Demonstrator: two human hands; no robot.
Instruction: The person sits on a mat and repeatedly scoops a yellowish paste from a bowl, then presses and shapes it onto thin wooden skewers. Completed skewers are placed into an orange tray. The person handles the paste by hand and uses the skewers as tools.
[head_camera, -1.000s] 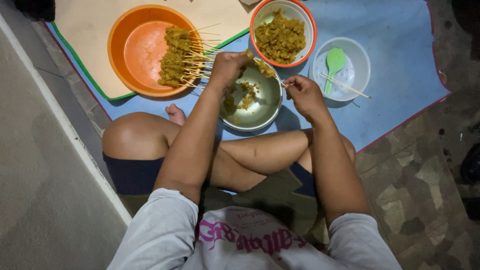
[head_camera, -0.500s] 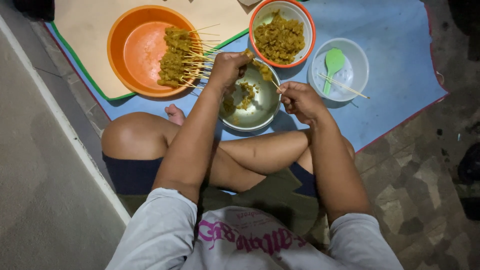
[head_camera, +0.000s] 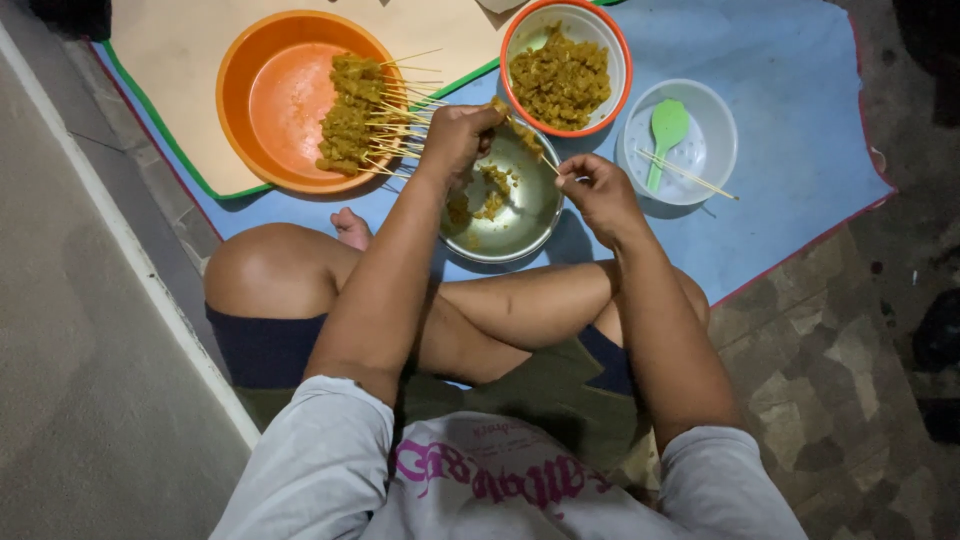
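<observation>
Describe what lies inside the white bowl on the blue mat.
The white bowl holds a green spoon and a few bare wooden skewers that poke over its rim. Nothing hides its inside.

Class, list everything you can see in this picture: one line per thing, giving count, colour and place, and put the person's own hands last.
Orange basin: one, orange, upper left on the beige mat.
Finished skewers: a pile, yellow-brown, in the orange basin.
Bowl of meat pieces: one, orange-rimmed, top centre.
Metal bowl: one, silver, under the hands.
White bowl: one, right, holding a green spoon and bare sticks.
Blue mat: one, under the bowls.
Beige mat: one, green-edged, top left.
Left hand: gripping meat on a skewer.
Right hand: pinching the skewer's end.
</observation>
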